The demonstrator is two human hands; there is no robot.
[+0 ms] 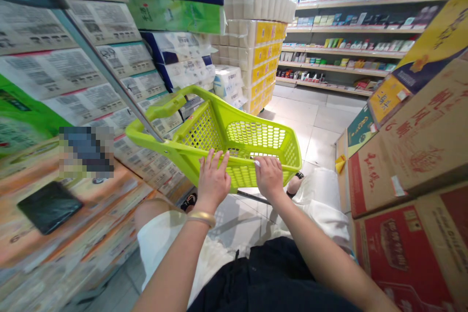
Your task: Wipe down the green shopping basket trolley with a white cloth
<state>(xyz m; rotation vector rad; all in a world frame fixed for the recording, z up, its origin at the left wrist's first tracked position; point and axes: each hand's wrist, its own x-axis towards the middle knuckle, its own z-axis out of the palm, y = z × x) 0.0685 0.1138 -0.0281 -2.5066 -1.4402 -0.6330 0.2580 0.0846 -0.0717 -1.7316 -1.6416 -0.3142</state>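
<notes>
Orange packs [106, 197] are seen at far left, with a dark device [50, 207] laid on top. Further right, the green basket [219, 129] is stood before the knees. Its near rim is touched by the left hand [215, 175], fingers slightly spread; whether it grips cannot be told. By the right hand [269, 175], fingers curled over, the rim appears held. That hold seems done; no goods can be made out inside, and what is left is not shown. Cartons [405, 156] are stacked beyond.

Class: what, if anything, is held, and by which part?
The left hand and right hand touch the near rim of the green basket; whether either grips anything is unclear.
</notes>
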